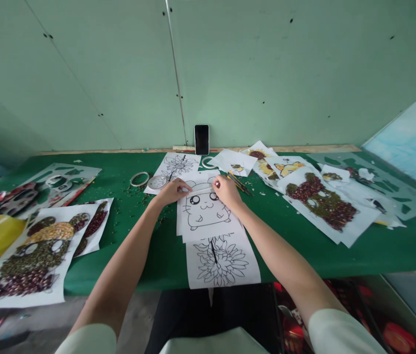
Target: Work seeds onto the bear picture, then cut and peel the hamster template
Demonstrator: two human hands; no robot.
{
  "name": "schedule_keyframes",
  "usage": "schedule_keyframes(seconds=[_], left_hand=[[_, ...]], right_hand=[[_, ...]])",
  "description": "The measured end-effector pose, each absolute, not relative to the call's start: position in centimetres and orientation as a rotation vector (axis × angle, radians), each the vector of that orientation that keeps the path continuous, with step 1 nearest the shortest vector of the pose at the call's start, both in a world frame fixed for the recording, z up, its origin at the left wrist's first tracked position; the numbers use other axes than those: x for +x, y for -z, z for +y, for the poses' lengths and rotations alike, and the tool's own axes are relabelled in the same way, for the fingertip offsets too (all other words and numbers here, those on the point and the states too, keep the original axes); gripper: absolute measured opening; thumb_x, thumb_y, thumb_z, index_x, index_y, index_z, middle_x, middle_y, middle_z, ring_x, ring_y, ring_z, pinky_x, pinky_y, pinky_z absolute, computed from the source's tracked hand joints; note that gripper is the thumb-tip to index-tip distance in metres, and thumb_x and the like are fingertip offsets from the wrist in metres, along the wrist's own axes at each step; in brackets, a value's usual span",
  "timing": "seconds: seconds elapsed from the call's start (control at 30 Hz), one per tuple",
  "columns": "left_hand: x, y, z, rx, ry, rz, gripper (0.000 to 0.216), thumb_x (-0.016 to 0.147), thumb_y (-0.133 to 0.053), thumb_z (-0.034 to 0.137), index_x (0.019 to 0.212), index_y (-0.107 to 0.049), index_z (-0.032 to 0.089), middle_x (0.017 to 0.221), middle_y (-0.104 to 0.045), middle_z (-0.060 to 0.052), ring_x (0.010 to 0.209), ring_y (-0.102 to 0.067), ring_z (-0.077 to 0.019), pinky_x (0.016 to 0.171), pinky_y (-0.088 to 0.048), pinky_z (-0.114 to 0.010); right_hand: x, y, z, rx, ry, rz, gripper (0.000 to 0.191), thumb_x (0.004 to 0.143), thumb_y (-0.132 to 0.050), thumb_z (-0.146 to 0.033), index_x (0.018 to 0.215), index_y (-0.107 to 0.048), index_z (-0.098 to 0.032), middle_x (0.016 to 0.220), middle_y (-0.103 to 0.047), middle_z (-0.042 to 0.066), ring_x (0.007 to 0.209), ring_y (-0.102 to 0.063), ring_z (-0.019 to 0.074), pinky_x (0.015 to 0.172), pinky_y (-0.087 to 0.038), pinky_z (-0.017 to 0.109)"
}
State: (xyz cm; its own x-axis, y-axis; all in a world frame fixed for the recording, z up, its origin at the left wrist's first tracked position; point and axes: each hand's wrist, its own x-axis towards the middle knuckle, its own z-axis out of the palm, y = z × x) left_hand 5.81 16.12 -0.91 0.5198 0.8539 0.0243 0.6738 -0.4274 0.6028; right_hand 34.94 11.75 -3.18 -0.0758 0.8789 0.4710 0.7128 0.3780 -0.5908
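Note:
A hamster line drawing (208, 214) on white paper lies in front of me on the green table. A thin whitish strip, which looks like tape (203, 190), runs across the hamster's head. At its right end, my right hand (227, 191) is closed in a pinch on the strip. My left hand (174, 191) rests at the drawing's upper left edge, thumb and fingers bent close together by the strip's left end; what they hold, if anything, is too small to tell. Below the hamster, a sunflower line drawing (226, 265) sticks out over the table's front edge.
Tape rolls (139, 179) and another flower drawing (178, 164) lie behind my left hand. A phone (202, 139) leans on the wall. Pencils (240, 183) lie beyond my right hand. Seed-covered pictures (321, 201) are at right, others (38, 255) at left beside a large yellow tape roll (9, 231).

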Motion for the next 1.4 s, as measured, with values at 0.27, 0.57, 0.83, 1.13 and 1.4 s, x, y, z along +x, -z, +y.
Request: schedule_keyframes(seconds=[0.27,0.57,0.83,1.13,1.4], left_hand=[[5.9,0.5,15.7,2.261,-0.453,1.205,0.029,0.095,-0.067,0.04,0.112,-0.088,0.029,0.115,-0.072,-0.009,0.089,-0.065,-0.0205,0.076,-0.053,-0.029],[6.0,0.6,15.6,2.231,-0.438,1.208,0.028,0.097,-0.064,0.038,0.108,-0.088,0.03,0.124,-0.069,-0.01,0.087,-0.064,-0.0191,0.074,-0.051,-0.03],[6.0,0.6,15.6,2.233,-0.431,1.212,0.027,0.097,-0.064,0.038,0.105,-0.088,0.031,0.124,-0.069,-0.009,0.087,-0.065,-0.0189,0.074,-0.052,-0.03],[6.1,0.3,15.4,2.25,-0.375,1.211,0.03,0.1,-0.061,0.039,0.111,-0.087,0.029,0.129,-0.068,-0.01,0.087,-0.065,-0.0175,0.071,-0.051,-0.027],[6.3,-0.1,15.1,2.289,-0.365,1.223,0.033,0.101,-0.058,0.035,0.115,-0.087,0.029,0.128,-0.067,-0.011,0.087,-0.064,-0.0183,0.073,-0.053,-0.029]], right_hand=[[35.1,3.4,11.8,-1.39,-0.271,-1.835,0.022,0.093,-0.069,-0.011,0.081,-0.058,-0.025,0.081,-0.069,0.003,0.073,-0.063,0.021,0.071,-0.044,0.03],[35.1,3.6,12.0,-1.393,-0.264,-1.838,0.021,0.094,-0.071,-0.014,0.081,-0.059,-0.025,0.082,-0.069,0.004,0.074,-0.064,0.0219,0.071,-0.044,0.031],[35.2,3.7,12.1,-1.413,-0.265,-1.842,0.021,0.093,-0.073,-0.014,0.081,-0.059,-0.025,0.082,-0.07,0.003,0.073,-0.063,0.0214,0.071,-0.044,0.031],[35.2,3.5,12.1,-1.464,-0.26,-1.852,0.02,0.094,-0.077,-0.014,0.082,-0.062,-0.023,0.084,-0.071,0.004,0.075,-0.064,0.0206,0.071,-0.042,0.029],[35.2,3.4,12.1,-1.492,-0.27,-1.863,0.018,0.095,-0.079,-0.015,0.085,-0.065,-0.022,0.087,-0.074,0.005,0.077,-0.066,0.0208,0.072,-0.044,0.029]])
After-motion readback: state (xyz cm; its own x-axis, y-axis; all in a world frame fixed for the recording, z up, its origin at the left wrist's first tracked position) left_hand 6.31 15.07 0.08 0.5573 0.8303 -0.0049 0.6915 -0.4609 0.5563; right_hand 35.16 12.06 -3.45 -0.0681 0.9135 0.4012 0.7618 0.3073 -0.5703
